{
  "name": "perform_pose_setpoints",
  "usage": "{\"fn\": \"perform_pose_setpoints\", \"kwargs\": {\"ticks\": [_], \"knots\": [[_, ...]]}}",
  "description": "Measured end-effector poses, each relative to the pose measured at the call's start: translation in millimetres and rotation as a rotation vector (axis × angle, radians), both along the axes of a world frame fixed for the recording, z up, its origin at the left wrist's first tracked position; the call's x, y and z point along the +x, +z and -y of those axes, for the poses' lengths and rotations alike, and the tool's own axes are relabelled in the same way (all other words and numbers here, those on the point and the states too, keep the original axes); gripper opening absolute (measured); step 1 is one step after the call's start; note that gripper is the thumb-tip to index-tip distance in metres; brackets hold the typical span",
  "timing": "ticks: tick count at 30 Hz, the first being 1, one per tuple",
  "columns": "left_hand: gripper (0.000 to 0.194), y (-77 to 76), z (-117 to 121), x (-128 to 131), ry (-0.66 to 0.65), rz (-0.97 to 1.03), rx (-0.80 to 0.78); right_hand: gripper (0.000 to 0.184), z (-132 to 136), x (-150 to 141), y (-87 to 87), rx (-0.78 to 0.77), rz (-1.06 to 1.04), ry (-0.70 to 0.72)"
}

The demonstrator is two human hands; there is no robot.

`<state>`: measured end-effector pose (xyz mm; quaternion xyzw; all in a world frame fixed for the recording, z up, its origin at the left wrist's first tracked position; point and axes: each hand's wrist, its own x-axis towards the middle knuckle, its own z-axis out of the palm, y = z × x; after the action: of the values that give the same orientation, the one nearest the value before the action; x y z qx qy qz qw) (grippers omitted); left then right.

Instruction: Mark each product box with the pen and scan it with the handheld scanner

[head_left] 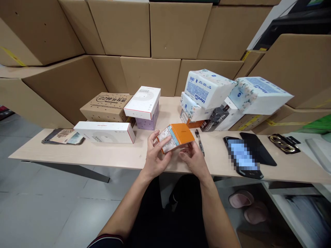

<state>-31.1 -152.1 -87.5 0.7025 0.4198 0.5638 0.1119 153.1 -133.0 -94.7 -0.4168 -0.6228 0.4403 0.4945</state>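
We are seeing an orange carton [178, 136] banded light blue and white, flower-patterned white tissue packs [210, 89], and a speckled lilac box [147, 122].

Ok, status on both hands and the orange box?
Left hand, right hand: both on orange box. Box tilted between them. Black pen close by right hand.

This looks like a stockroom or packing corner rather than a home. Plain brown cartons [181, 31] stack up behind and at both ends of a pale worktop [124, 155] on a metal leg [85, 170]. Packaged goods crowd it: tissue packs [209, 89], a boxed power bank [143, 100]. The grey tiled floor [38, 206] suits such a room; pink slippers [240, 199] below the worktop lend a domestic note.
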Motion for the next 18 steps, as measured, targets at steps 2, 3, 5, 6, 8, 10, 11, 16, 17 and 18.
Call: {"fn": "perform_pose_setpoints", "kwargs": {"ticks": [2,3,5,6,8,10,11,16,17,18], "knots": [[0.065,0.5,2.1,2.2,0.055,-0.027,0.053,0.087,-1.8,-1.0,-3.4,-0.022,-0.102,-0.036],[0.072,0.5,3.1,3.3,0.079,-0.04,0.07,0.096,-2.8,-1.2,-5.6,-0.031,-0.127,-0.073],[0.081,0.3,4.6,5.2,0.115,-0.062,0.093,0.109,-4.5,-0.8,-10.1,-0.039,-0.133,-0.154],[0.083,0.2,5.1,5.8,0.129,-0.072,0.1,0.111,-5.0,-0.4,-11.9,-0.038,-0.123,-0.181],[0.085,0.2,5.6,6.6,0.148,-0.102,0.117,0.11,-5.3,0.1,-13.3,-0.031,-0.096,-0.185],[0.087,0.3,5.8,6.6,0.149,-0.138,0.149,0.111,-4.3,-0.5,-11.1,-0.033,-0.089,-0.148],[0.088,0.1,6.0,6.4,0.141,-0.151,0.167,0.112,-3.4,-1.3,-8.9,-0.042,-0.1,-0.127],[0.086,-5.2,6.4,4.0,-0.028,0.04,0.147,0.1,1.1,-4.6,2.8,-0.082,-0.258,-0.115],[0.079,-6.6,6.1,3.5,-0.072,0.116,0.119,0.094,1.5,-4.2,3.7,-0.078,-0.282,-0.114],[0.071,-7.9,5.7,3.0,-0.105,0.19,0.09,0.086,1.7,-3.5,4.0,-0.074,-0.293,-0.108]]}}
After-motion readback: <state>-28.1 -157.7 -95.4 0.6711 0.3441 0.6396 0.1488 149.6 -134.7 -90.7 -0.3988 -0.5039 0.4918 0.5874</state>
